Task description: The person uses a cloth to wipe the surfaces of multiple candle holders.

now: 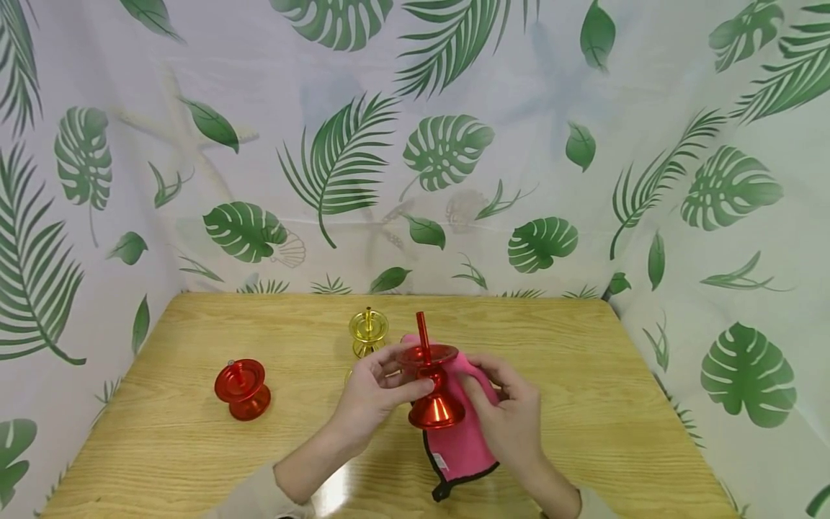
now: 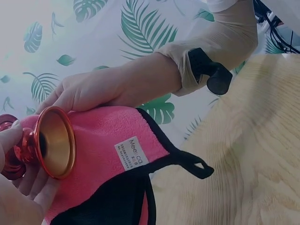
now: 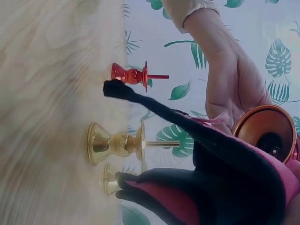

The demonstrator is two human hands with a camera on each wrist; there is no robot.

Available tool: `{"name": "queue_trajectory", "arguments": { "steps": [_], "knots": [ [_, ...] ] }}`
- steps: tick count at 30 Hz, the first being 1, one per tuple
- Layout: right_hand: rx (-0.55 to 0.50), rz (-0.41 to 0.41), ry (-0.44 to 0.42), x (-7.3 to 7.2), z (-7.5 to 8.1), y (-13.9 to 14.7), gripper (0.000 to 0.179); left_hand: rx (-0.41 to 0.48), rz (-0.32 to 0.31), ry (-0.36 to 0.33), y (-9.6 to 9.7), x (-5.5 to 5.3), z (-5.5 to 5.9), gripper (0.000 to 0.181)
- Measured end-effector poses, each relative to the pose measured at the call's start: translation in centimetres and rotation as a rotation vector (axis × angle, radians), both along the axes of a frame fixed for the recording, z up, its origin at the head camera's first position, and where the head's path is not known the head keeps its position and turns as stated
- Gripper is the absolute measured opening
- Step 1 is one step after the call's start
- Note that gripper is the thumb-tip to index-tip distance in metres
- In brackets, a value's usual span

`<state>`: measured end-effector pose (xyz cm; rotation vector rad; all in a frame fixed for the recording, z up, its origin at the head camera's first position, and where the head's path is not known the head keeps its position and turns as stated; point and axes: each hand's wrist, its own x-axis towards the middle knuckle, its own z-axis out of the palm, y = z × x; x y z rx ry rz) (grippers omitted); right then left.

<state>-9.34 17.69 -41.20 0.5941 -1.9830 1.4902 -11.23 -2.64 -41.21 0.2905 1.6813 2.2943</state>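
Over the table, my left hand (image 1: 366,396) grips a shiny red metal candle holder (image 1: 438,412) by its narrow waist, thumb across the front. It has a flared base, a flat dish and a thin rod pointing up. In the left wrist view the hollow underside of the held candle holder (image 2: 57,140) shows. My right hand (image 1: 519,414) holds a pink cloth (image 1: 460,454) with black edging, thumb in front and fingers bunched behind it. The cloth lies against the back and right side of the candle holder. Its lower corner hangs down, with a black loop and a white label (image 2: 131,152).
A second red candle holder (image 1: 241,386) stands at the left of the wooden table (image 1: 311,317). One gold candle holder (image 1: 368,330) stands beyond my left hand; another gold candle holder (image 3: 110,144) is mostly hidden by that hand in the head view. Leaf-patterned curtains (image 1: 454,238) enclose the table.
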Motion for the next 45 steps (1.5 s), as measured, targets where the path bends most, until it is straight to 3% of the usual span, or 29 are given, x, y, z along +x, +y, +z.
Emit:
{"name": "queue_trajectory", "arguments": {
  "steps": [5,10,14,19,25,33,39,43,45],
  "knots": [
    [0.015,0.003,0.002,0.0,0.1,0.1,0.029,-0.045,0.023,0.009,0.0,-0.2,0.1,0.07],
    [0.064,-0.002,0.054,0.2,0.6,0.2,0.032,-0.093,0.057,0.065,0.1,-0.4,0.3,0.063],
    [0.112,0.013,0.155,0.3,1.0,0.2,0.035,-0.132,0.095,0.089,0.1,-0.6,0.4,0.059],
    [0.144,0.035,0.285,0.7,1.2,-0.2,0.012,-0.166,0.14,0.096,0.0,-0.9,0.3,0.058],
    [0.179,0.054,0.349,1.5,1.3,-0.8,0.021,-0.214,0.188,0.102,0.0,-0.9,0.3,0.054],
    [0.19,0.065,0.27,1.9,1.4,-0.6,0.02,-0.203,0.172,0.082,-0.2,-0.8,0.1,0.052],
    [0.19,0.01,0.21,1.6,1.4,-0.4,0.015,-0.189,0.156,0.066,-0.1,-0.7,0.0,0.056],
    [0.242,-0.066,0.172,1.3,1.4,-0.2,0.039,-0.188,0.156,0.068,0.0,-0.6,0.0,0.057],
    [0.272,-0.102,0.141,1.1,1.3,-0.1,0.04,-0.18,0.154,0.062,0.0,-0.5,-0.1,0.057]
  ]
}}
